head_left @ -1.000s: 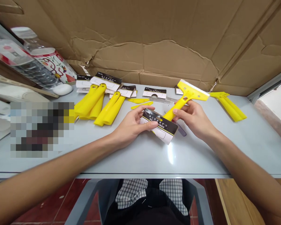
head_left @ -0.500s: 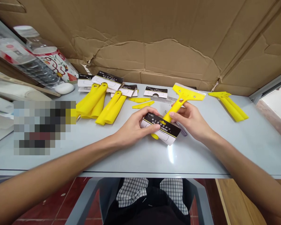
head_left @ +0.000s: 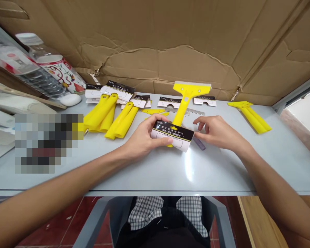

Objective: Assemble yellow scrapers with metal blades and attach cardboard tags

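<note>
A yellow scraper [head_left: 181, 109] points its wide head away from me, its handle passing behind a black-and-white header card [head_left: 173, 133]. My left hand [head_left: 141, 138] grips the card and scraper handle together, thumb across the front of the card. Close to the card's right edge is my right hand [head_left: 218, 131], fingers bent and apart, holding nothing; whether its thumb touches the card I cannot tell. Under that hand lies a screwdriver with a purplish handle [head_left: 200, 144]. Flat yellow pieces [head_left: 153, 111] and a metal strip [head_left: 196, 112] lie behind the scraper.
Carded yellow handles [head_left: 99, 113] are stacked at left, another carded pair [head_left: 123, 120] beside them. Loose header cards [head_left: 205, 101] lie at the back and yellow handles [head_left: 257, 119] at right. Bottles [head_left: 59, 70] stand back left. A cardboard wall [head_left: 155, 27] closes off the rear.
My right hand has let go of the scraper handle and moved slightly right. The scraper, held in my left hand, has swung left and more upright, uncovering a card behind it.
</note>
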